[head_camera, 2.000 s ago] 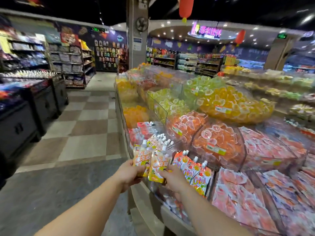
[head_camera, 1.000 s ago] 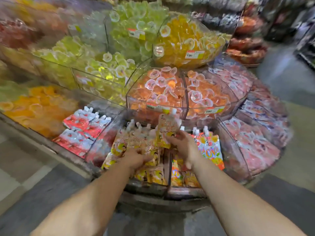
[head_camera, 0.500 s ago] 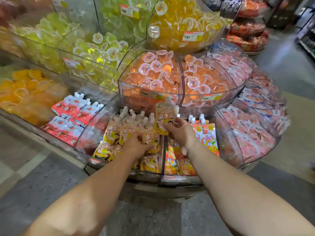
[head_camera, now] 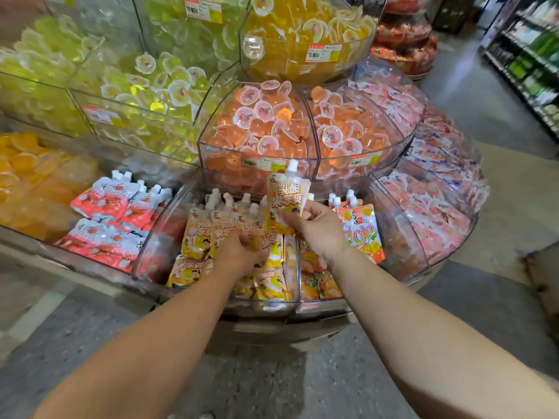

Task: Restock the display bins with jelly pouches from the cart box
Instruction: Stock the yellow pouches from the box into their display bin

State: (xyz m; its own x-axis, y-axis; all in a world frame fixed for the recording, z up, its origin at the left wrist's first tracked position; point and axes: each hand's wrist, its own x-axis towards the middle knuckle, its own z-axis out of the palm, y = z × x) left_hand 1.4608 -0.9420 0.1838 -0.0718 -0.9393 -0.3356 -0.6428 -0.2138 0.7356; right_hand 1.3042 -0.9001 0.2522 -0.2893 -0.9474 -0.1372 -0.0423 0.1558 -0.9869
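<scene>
My right hand (head_camera: 314, 226) pinches one yellow-and-orange jelly pouch (head_camera: 286, 204) with a white cap, holding it upright above the clear display bin (head_camera: 160, 234) at the front of the stand. My left hand (head_camera: 242, 252) is down inside that bin, its fingers curled on a row of the same yellow pouches (head_camera: 208, 234) standing there. More of these pouches lie flat at the bin's front. The cart box is out of view.
Orange-print pouches (head_camera: 360, 228) fill the bin to the right, red-and-white pouches (head_camera: 115, 207) the bin to the left. Clear tubs of orange jelly cups (head_camera: 263, 122), green and yellow cups rise behind. Pink packets (head_camera: 429, 207) fill the right bins. Shelving (head_camera: 532, 55) lines the far right aisle.
The view swung from the aisle down onto the front bin. My left hand lowered its pouch into the row; my right hand stays raised with its pouch.
</scene>
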